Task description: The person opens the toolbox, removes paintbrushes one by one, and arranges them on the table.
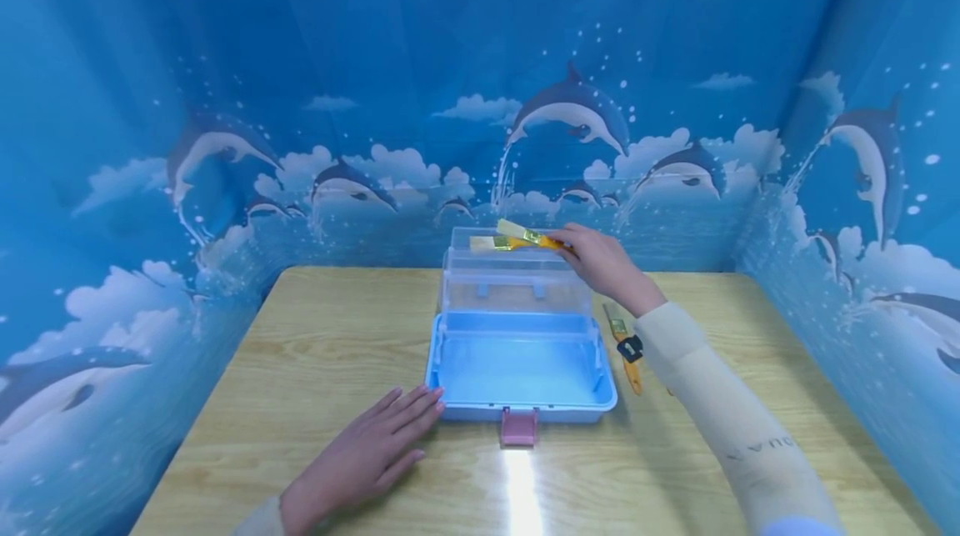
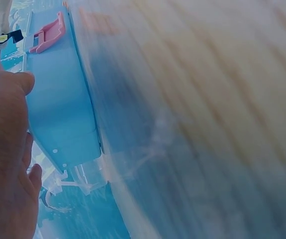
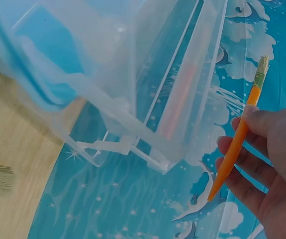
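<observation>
A blue plastic box (image 1: pixel 525 361) with a pink latch (image 1: pixel 519 428) stands on the table, its clear lid (image 1: pixel 517 290) raised at the back. My right hand (image 1: pixel 600 259) pinches a flat paintbrush (image 3: pixel 238 139) by its orange handle, high by the lid's top edge. Its pale bristles point left in the head view. Just below them shows a second brush head (image 1: pixel 487 244), overlapping the lid; an orange streak (image 3: pixel 182 97) shows through the clear plastic in the right wrist view. My left hand (image 1: pixel 367 448) lies with fingers straight, fingertips at the box's front left corner.
Another paintbrush (image 1: pixel 622 344) lies on the wooden table (image 1: pixel 337 328) right of the box, with an orange handle tip (image 1: pixel 670 392) beside it, partly hidden by my right sleeve (image 1: pixel 738 419). A blue dolphin-print curtain (image 1: pixel 405 102) encloses the back and sides.
</observation>
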{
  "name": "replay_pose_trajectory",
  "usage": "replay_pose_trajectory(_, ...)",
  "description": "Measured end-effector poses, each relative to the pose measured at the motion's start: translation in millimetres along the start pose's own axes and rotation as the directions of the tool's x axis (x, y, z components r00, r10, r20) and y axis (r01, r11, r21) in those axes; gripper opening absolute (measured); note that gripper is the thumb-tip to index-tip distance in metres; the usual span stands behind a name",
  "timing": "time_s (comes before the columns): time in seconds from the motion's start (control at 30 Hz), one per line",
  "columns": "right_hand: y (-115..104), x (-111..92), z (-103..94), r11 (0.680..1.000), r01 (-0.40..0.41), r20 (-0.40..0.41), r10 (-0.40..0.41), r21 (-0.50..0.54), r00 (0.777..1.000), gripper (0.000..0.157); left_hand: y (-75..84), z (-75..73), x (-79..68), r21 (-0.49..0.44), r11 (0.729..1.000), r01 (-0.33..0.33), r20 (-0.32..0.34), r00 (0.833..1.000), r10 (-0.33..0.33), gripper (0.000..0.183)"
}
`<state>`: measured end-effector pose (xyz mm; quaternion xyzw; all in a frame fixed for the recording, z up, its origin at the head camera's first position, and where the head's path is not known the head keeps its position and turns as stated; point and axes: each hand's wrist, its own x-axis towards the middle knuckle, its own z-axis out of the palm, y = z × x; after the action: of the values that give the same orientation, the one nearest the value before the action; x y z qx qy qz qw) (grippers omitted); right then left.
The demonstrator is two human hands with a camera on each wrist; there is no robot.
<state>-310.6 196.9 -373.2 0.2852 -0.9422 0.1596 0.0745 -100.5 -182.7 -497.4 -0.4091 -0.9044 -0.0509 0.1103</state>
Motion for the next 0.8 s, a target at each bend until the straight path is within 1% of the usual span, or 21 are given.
replay_pose_trajectory(0.2,3.4,-8.0,2.5,1.000,-0.023,-0.014,0.024,0.016,1.000,0.038,0.3,-0.5,-0.1,0.004,1.000,0.002,0.008,1.000,-0.002,0.065)
replay_pose_trajectory(0.4,10.4,-19.1,5.5,0.999,-0.044,-0.058,0.046,0.028,0.997,0.037,0.6,-0.4,-0.1,0.011,1.000,-0.001,0.014,1.000,0.001,0.065)
replay_pose_trajectory(0.63,19.5,-33.2,7.1,0.997,-0.070,-0.102,0.073,0.036,0.992,0.035,-0.1,0.3,1.4,0.019,1.000,-0.012,-0.010,1.000,0.012,0.065)
replay_pose_trajectory(0.8,22.4,-43.2,8.9,0.996,-0.090,-0.124,0.093,0.030,0.988,0.033,0.0,0.7,1.0,0.019,1.000,-0.003,0.001,1.000,0.003,0.066)
